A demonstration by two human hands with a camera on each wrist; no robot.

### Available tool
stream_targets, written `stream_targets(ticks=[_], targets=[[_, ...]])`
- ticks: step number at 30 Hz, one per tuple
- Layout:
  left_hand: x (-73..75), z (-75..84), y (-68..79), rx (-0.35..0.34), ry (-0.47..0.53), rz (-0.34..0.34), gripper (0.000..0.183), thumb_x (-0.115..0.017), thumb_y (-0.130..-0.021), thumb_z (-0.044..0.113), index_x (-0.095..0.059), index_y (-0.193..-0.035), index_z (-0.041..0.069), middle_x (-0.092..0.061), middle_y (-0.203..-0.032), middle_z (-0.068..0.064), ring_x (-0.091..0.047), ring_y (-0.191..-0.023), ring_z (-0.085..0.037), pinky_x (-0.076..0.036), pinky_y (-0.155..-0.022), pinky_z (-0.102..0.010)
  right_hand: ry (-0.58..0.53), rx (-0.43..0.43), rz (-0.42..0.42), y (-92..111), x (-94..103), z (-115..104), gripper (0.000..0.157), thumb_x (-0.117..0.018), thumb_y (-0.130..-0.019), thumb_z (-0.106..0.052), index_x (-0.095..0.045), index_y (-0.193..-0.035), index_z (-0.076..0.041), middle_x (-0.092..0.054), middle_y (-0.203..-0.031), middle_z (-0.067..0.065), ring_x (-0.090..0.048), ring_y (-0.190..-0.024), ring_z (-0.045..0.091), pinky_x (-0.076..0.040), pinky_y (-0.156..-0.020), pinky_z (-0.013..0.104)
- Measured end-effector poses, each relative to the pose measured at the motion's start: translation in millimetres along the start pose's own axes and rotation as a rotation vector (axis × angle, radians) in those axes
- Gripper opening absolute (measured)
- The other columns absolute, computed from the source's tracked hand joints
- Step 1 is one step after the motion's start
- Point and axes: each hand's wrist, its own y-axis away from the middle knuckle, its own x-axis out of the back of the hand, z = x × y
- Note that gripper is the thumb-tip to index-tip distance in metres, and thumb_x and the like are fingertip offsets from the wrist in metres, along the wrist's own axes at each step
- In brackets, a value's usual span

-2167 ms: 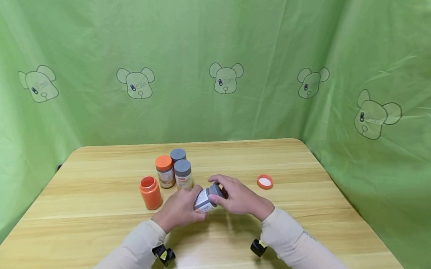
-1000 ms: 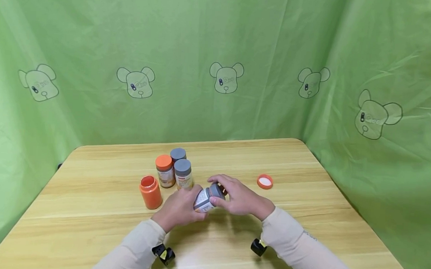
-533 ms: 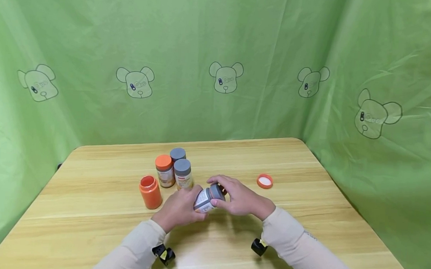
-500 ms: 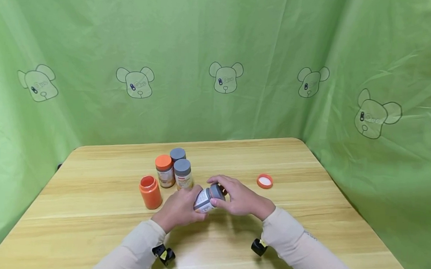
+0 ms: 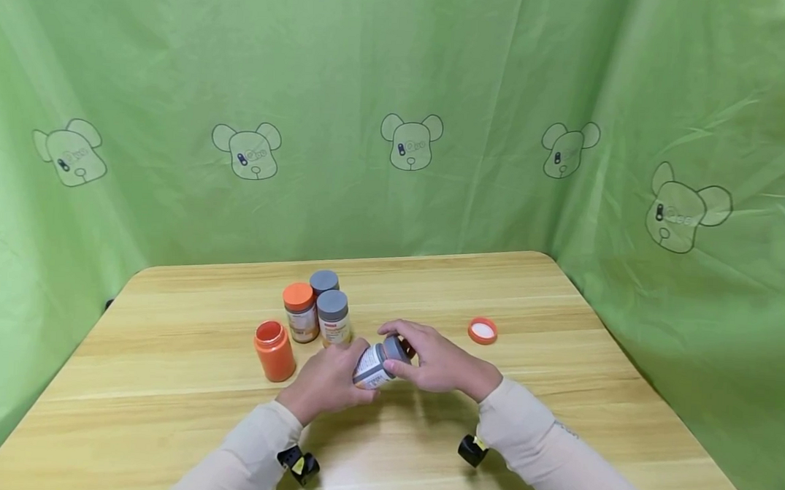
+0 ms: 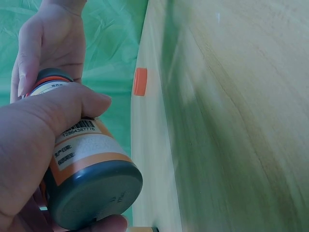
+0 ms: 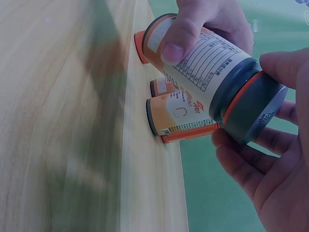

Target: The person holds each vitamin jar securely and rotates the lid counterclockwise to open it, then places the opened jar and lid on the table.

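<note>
A supplement bottle (image 5: 371, 368) with a printed white-and-orange label is held tilted above the table, its cap end pointing up and to the right. My left hand (image 5: 323, 383) grips its body; the dark base (image 6: 99, 193) faces the left wrist camera. On the grey cap (image 7: 256, 108), the thumb and fingers of my right hand (image 5: 436, 360) are curled round the rim. A thin orange band shows between cap and bottle in the right wrist view. Left of the hands stands an uncapped orange bottle (image 5: 274, 353), its mouth facing up.
Behind my left hand stand an orange-capped bottle (image 5: 300, 315) and two grey-capped bottles, one in front (image 5: 334, 319) and one partly hidden behind (image 5: 324, 280). An orange cap (image 5: 483, 331) lies white inside up on the wooden table (image 5: 557, 398), right of my hands. Green curtains (image 5: 329, 198) surround the table.
My right thumb and fingers have shifted slightly round the grey cap, showing more of it. The left hand, the held bottle and everything on the table stay in place.
</note>
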Motion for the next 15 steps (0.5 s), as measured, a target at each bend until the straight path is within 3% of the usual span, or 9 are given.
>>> stream_targets(ticks=[6,15], targets=[[-0.3,0.9,0.5,0.014,0.010,-0.010,0.049,-0.080,-0.072,0.035,-0.056,-0.106,0.009,-0.059,-0.081,0.001,-0.054,-0.063,-0.008,-0.045,-0.054,-0.021,0.003,0.022,0.007,1.4,0.2,-0.5,0.046,-0.062,-0.094,-0.025,-0.048,-0.134,-0.009,-0.058,-0.121,0.009,-0.057,-0.096,0.017,-0.051,-0.082,0.039],[-0.5,-1.1,1.0,0.018,0.023,-0.013,0.052,-0.081,-0.071,0.035,-0.056,-0.108,0.008,-0.059,-0.081,0.000,-0.054,-0.062,-0.009,-0.045,-0.053,-0.021,-0.009,0.049,0.019,2.4,1.4,2.6,0.046,-0.062,-0.093,-0.024,-0.048,-0.133,-0.007,-0.057,-0.123,0.011,-0.057,-0.093,0.019,-0.051,-0.078,0.039]])
